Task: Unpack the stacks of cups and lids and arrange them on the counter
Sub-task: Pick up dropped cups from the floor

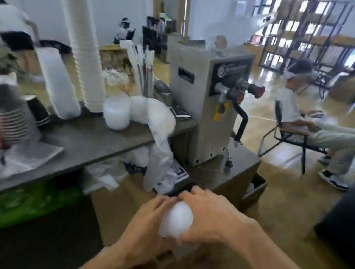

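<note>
Fingers, left hand: curled round the near side of a white bundle of lids, gripping it from the left.
Fingers, right hand: bent over the top and far side of the same bundle, gripping it; blur hides how the tips lie.
Bundle of lids: held between both hands, low in the view, in front of the bench and below its front edge, above a brown cardboard box.
Bench top: a tall stack of white cups stands toward the back, with a lower white stack in a sleeve just left of it; dark cups sit further left; clear lids in plastic lie near the middle, just beside a loose plastic bag that hangs over the front edge.
Left end of bench: a tilted stack of cups and crumpled plastic wrap, both blurred.
Right end: a steel machine stands on a lower ledge, close to the bag.
Open room: bare bench surface shows between the clear lids and the front edge.
Floor: to the right, a person sits on a chair, well apart from the hands.
</note>
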The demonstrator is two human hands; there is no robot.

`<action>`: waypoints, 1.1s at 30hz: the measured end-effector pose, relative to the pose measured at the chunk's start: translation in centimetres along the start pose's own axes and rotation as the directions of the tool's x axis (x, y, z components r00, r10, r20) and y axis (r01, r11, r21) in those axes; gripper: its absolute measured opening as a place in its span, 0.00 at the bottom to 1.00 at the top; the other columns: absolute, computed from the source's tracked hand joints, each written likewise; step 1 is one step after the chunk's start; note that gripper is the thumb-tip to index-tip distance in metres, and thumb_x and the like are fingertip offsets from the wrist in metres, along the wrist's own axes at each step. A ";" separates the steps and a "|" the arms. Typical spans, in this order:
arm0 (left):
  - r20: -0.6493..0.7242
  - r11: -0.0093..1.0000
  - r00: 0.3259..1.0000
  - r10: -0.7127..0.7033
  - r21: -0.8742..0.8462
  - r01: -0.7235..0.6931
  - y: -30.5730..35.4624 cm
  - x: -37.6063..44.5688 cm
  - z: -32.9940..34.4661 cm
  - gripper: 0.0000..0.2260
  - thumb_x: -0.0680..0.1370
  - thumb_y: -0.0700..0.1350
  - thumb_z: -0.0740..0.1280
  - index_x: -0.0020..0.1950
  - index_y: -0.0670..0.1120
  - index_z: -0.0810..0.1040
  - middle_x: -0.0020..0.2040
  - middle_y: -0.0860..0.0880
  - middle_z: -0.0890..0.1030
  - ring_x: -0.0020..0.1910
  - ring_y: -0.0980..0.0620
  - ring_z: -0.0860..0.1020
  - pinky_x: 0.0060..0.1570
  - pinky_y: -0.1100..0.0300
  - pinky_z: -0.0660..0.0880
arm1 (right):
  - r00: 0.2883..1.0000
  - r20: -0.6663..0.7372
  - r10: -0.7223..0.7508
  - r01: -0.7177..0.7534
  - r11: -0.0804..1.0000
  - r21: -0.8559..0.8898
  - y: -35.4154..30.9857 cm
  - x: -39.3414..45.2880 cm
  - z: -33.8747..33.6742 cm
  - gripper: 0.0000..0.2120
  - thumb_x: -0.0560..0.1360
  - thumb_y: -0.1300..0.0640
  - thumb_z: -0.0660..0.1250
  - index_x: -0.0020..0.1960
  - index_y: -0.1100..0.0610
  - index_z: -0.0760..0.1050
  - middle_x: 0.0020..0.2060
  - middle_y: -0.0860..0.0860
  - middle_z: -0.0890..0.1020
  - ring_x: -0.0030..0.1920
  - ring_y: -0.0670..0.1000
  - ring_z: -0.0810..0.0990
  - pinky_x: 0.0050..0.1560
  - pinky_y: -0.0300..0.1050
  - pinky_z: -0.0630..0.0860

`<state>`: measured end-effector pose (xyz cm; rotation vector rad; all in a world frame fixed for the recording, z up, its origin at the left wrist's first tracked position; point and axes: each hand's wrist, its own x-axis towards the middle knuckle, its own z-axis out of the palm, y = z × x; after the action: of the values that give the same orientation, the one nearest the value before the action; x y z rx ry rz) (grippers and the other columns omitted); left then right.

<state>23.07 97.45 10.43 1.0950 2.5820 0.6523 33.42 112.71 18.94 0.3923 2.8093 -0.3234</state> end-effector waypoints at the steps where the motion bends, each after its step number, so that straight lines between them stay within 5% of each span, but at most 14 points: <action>1: -0.058 0.978 0.978 0.201 -0.043 -0.204 -1.1 0.0 -2.5 0.31 0.73 0.57 0.72 0.73 0.58 0.66 0.72 0.54 0.68 0.70 0.54 0.70 0.71 0.55 0.68 | 0.999 -0.022 -0.043 0.042 0.999 -0.033 -1.9 1.1 -1.7 0.42 0.68 0.33 0.73 0.75 0.46 0.61 0.68 0.48 0.70 0.67 0.55 0.72 0.64 0.54 0.71; 3: -0.101 0.939 0.938 0.333 0.126 -0.320 -2.4 0.7 -8.1 0.38 0.65 0.68 0.68 0.72 0.56 0.68 0.69 0.51 0.72 0.66 0.50 0.74 0.68 0.48 0.73 | 0.989 -0.079 -0.125 0.116 0.988 -0.102 -5.5 3.6 -4.8 0.40 0.68 0.34 0.73 0.73 0.48 0.63 0.66 0.49 0.72 0.65 0.56 0.74 0.61 0.54 0.73; 6: -0.325 0.843 0.812 0.485 0.422 -0.334 -6.6 1.6 -14.7 0.38 0.63 0.64 0.74 0.68 0.49 0.73 0.59 0.48 0.81 0.54 0.49 0.82 0.54 0.53 0.79 | 0.965 -0.154 -0.211 0.183 0.967 -0.180 -10.3 7.7 -8.4 0.38 0.69 0.37 0.73 0.71 0.52 0.63 0.64 0.52 0.73 0.63 0.57 0.75 0.58 0.52 0.73; 10: -0.437 0.790 0.729 0.527 0.568 -0.230 -10.5 3.1 -22.9 0.37 0.66 0.60 0.76 0.72 0.49 0.71 0.66 0.48 0.76 0.63 0.46 0.75 0.66 0.52 0.66 | 0.889 -0.335 -0.312 0.285 0.950 -0.129 -15.6 13.7 -12.2 0.40 0.65 0.38 0.76 0.70 0.51 0.65 0.60 0.51 0.73 0.59 0.55 0.73 0.60 0.53 0.74; 15: -0.685 0.885 0.634 0.360 0.465 0.000 -14.5 4.9 -31.9 0.44 0.65 0.56 0.80 0.75 0.45 0.65 0.73 0.39 0.64 0.72 0.37 0.64 0.71 0.36 0.64 | 0.766 -0.580 -0.278 0.467 0.861 0.204 -20.0 20.8 -15.5 0.37 0.65 0.42 0.79 0.68 0.52 0.67 0.58 0.50 0.74 0.58 0.52 0.74 0.55 0.49 0.74; 17: -0.758 0.962 0.597 0.264 0.253 -0.104 -15.1 5.8 -35.0 0.43 0.69 0.50 0.79 0.78 0.48 0.60 0.75 0.40 0.60 0.72 0.40 0.65 0.67 0.38 0.72 | 0.707 -0.671 -0.222 0.542 0.780 0.313 -21.7 23.5 -16.7 0.38 0.65 0.42 0.79 0.68 0.51 0.66 0.58 0.50 0.74 0.56 0.52 0.75 0.53 0.49 0.76; 20: -0.787 0.960 0.597 0.157 -0.021 -0.280 -14.1 8.4 -39.1 0.37 0.76 0.45 0.74 0.78 0.55 0.58 0.74 0.44 0.65 0.58 0.50 0.79 0.56 0.50 0.81 | 0.659 -0.736 -0.156 0.617 0.671 0.411 -24.4 27.6 -19.0 0.39 0.66 0.43 0.80 0.70 0.49 0.64 0.59 0.50 0.73 0.57 0.53 0.75 0.54 0.51 0.78; 24: -0.824 0.962 0.513 0.242 0.135 -0.237 -12.5 12.9 -43.1 0.28 0.79 0.44 0.70 0.76 0.57 0.63 0.68 0.45 0.72 0.55 0.49 0.79 0.56 0.49 0.80 | 0.640 -0.758 -0.122 0.688 0.531 0.495 -26.5 34.1 -22.7 0.41 0.64 0.42 0.81 0.68 0.47 0.61 0.58 0.48 0.76 0.58 0.54 0.78 0.57 0.58 0.80; 28: -0.810 0.981 0.555 0.189 0.140 -0.130 -13.5 18.1 -45.0 0.27 0.80 0.42 0.68 0.75 0.58 0.63 0.67 0.44 0.72 0.59 0.46 0.77 0.60 0.44 0.78 | 0.649 -0.750 -0.127 0.699 0.489 0.521 -26.9 40.4 -24.8 0.40 0.64 0.45 0.83 0.67 0.52 0.63 0.57 0.49 0.78 0.57 0.53 0.79 0.56 0.55 0.80; 33: -0.722 0.996 0.686 0.089 0.045 -0.082 -17.1 22.6 -44.5 0.31 0.77 0.41 0.68 0.74 0.62 0.62 0.66 0.47 0.71 0.59 0.46 0.76 0.61 0.45 0.77 | 0.682 -0.717 -0.145 0.686 0.467 0.558 -26.5 46.5 -23.5 0.42 0.63 0.47 0.84 0.69 0.56 0.65 0.56 0.47 0.77 0.55 0.49 0.78 0.51 0.42 0.78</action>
<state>-20.72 90.06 39.02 1.1220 3.1845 1.3329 -23.14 104.73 31.33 -0.1767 3.0985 -1.9943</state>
